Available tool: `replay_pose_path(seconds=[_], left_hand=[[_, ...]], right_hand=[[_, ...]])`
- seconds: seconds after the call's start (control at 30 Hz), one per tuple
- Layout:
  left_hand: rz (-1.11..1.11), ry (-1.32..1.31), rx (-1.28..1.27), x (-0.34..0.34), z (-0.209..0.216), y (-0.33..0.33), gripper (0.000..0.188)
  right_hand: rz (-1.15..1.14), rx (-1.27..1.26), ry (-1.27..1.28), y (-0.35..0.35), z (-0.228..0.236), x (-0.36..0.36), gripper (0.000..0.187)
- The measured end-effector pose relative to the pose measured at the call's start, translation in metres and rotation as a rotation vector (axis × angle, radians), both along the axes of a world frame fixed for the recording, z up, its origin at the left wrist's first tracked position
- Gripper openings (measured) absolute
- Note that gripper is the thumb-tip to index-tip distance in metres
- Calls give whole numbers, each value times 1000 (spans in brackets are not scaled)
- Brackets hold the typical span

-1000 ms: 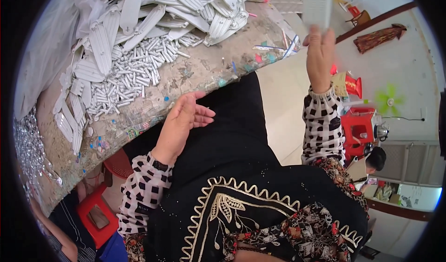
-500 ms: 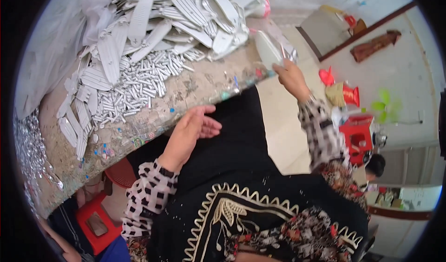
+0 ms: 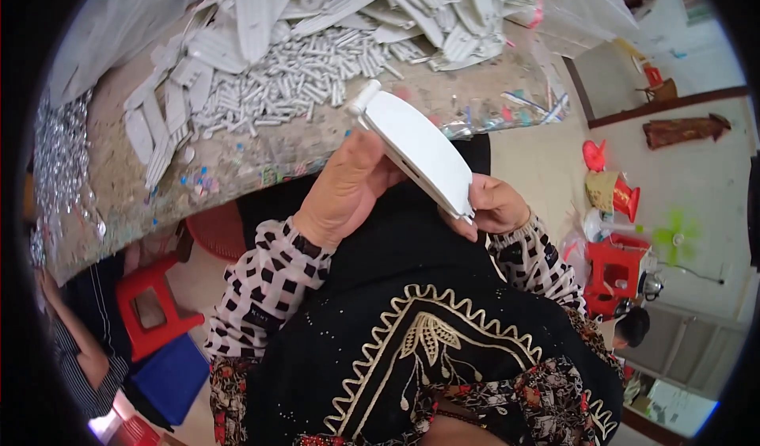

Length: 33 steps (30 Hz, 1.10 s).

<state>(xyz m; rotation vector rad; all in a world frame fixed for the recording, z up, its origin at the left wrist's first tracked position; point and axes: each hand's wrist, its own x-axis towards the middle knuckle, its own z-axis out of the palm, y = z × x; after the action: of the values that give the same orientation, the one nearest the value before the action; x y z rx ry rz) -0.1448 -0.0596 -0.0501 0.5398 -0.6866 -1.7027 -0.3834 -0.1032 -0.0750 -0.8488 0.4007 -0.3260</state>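
Note:
A long white curved plastic panel [image 3: 423, 145] is tilted in front of my body, over my lap. A short round peg crosses its upper left end. My right hand [image 3: 495, 204] grips its lower right end, thumb on top. Along the panel's left edge my left hand [image 3: 344, 185] is closed, the thumb near the pegged end; its other fingers are partly hidden behind the panel. Just beyond, on the table [image 3: 317, 137], lies a heap of small silvery-white rods [image 3: 293, 74]. Behind them is a pile of similar white panels [image 3: 340, 7], many of them ribbed.
Clear plastic sheeting [image 3: 119, 38] hangs at the far left above shiny silver strips [image 3: 67, 177]. Red stools [image 3: 154, 307] stand below the table's left end. Another person's arm [image 3: 87, 351] shows at lower left. At right are a green fan [image 3: 673, 239] and a red chair [image 3: 613, 276].
My right hand has come in from the table's right end, bringing the white panel over my lap. My left hand, which was empty, has closed on the panel's edge. The view has shifted.

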Motion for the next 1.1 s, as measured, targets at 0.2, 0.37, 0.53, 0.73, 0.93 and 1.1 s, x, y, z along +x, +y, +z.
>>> replay_pose_path(seconds=[0.2, 0.37, 0.53, 0.73, 0.93, 1.1], left_hand=[[2, -8, -35, 4, 1, 8, 78], [8, 14, -53, 6, 1, 9, 63], [-25, 16, -115, 7, 4, 10, 69], [-39, -23, -76, 1, 9, 3, 89], [-83, -66, 99, 8, -7, 0, 77], [-178, -112, 89, 0, -8, -7, 69]], right_hand=[[48, 150, -127, -4, -15, 2, 49], [71, 175, -164, -3, -18, 1, 49], [76, 143, -161, -3, -19, -2, 50], [-8, -132, 55, 2, 11, 2, 47], [-709, -824, 609, -26, 34, -34, 26], [-1191, -1176, 858, -54, 56, -70, 26]])
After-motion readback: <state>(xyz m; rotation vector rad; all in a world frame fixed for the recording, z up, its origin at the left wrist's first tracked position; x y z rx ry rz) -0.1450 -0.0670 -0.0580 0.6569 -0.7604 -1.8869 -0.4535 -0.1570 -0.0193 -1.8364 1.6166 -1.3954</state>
